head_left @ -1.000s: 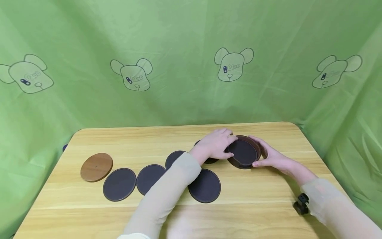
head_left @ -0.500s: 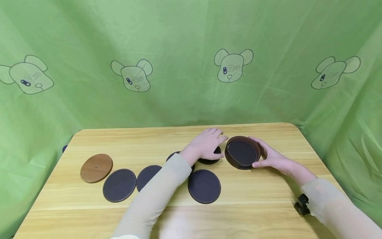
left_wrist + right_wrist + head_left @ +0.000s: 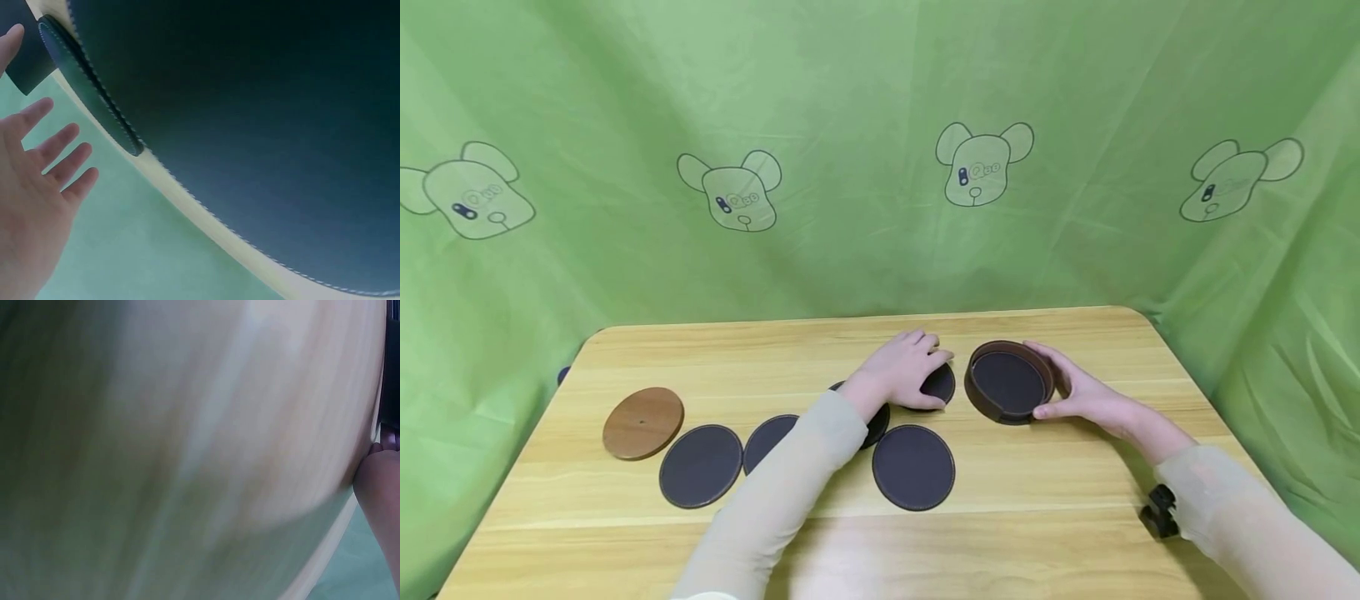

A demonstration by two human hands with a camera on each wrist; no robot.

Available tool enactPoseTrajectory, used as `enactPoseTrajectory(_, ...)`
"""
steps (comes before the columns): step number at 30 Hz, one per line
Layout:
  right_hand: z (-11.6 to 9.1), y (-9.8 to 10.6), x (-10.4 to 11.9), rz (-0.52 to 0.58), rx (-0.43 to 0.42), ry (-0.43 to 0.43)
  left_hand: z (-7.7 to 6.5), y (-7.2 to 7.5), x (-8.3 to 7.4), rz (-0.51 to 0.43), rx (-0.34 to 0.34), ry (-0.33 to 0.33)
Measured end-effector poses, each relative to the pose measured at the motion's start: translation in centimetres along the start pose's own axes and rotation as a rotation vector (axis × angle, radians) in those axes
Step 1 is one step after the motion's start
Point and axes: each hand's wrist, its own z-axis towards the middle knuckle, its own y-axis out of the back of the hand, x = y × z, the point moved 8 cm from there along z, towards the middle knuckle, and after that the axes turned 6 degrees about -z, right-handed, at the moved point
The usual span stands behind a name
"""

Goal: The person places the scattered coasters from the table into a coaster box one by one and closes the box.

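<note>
Over a dark coaster (image 3: 938, 385) on the bench (image 3: 1037, 517), the left hand (image 3: 897, 372), fingers spread, has shifted back from the round holder (image 3: 979, 402), seemingly making this coaster the focus; contact is unclear. The right hand (image 3: 1078, 393) grips the holder.

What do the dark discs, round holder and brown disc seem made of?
Dark discs: matte, probably leather or imitation leather, judging by the stitched rims.
Round holder: dark brown walls, perhaps leather-covered too; the view leaves it open.
Brown disc: smooth, likely wood, judging by its warm colour.
</note>
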Motion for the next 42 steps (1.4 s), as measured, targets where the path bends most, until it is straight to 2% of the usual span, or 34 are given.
enactPoseTrajectory(15,0.1,0.2,-0.2,-0.016,-0.004,0.009,-0.8,-1.3,1.1,-0.099,0.024,0.042)
enactPoseTrajectory(37,0.0,0.1,-0.1,-0.009,-0.007,0.011,-0.6,-1.4,1.1,-0.091,0.042,0.037)
enactPoseTrajectory(42,0.0,0.0,0.0,-0.002,-0.005,0.021,-0.6,-1.1,1.1,-0.093,0.025,0.029)
